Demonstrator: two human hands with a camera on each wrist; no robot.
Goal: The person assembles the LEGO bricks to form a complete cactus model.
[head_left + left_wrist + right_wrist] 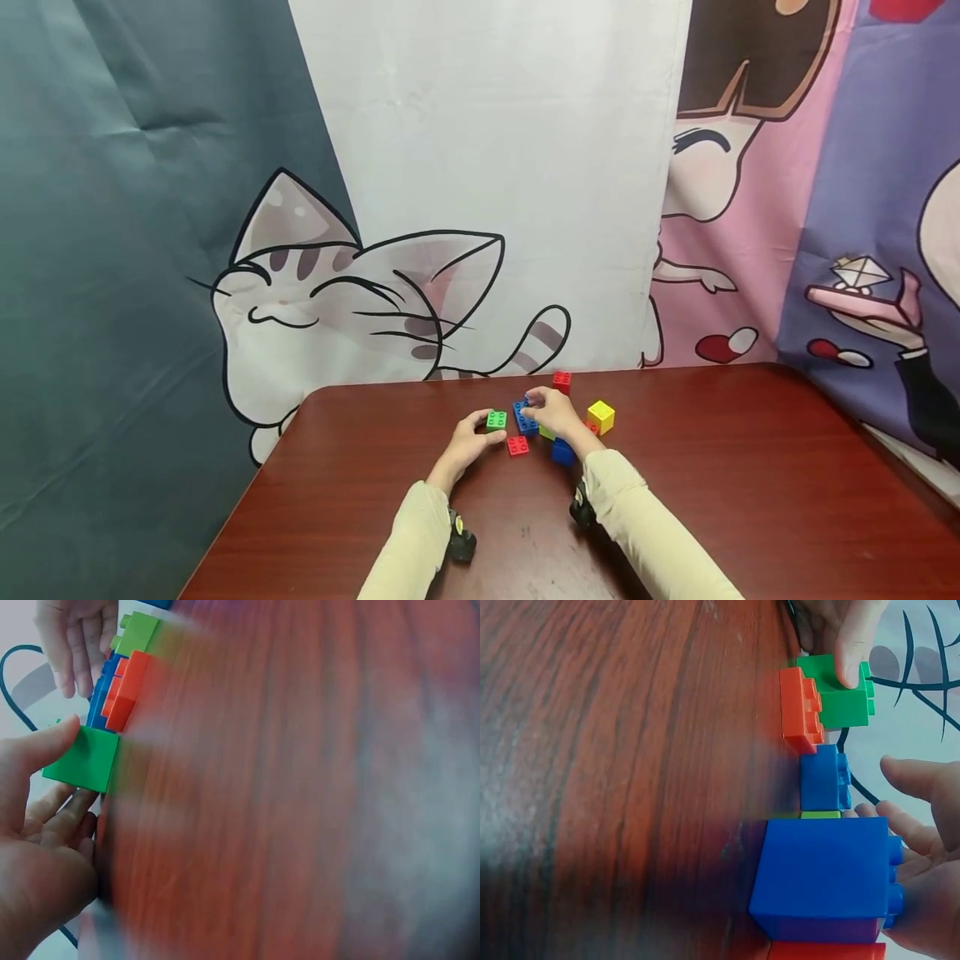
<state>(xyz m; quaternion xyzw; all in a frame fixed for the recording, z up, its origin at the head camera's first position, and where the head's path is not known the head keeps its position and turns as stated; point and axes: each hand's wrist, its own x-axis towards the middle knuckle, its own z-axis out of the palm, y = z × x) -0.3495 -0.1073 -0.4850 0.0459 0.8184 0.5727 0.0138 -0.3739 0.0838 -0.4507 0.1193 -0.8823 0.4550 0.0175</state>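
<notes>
My left hand grips a green toy building block, with its thumb on the near side and fingers around the far side. In the left wrist view the thumb lies against the green block. My right hand hovers over a long blue block, fingers loosely bent and holding nothing. Its thumb and fingers stand apart in the right wrist view. A flat red block lies just in front of the green one. Under the right hand are a lime block and a bigger blue block.
A yellow block stands to the right, with a red block beside it. Another red block sits near the back edge of the brown table. A printed cloth hangs behind the table.
</notes>
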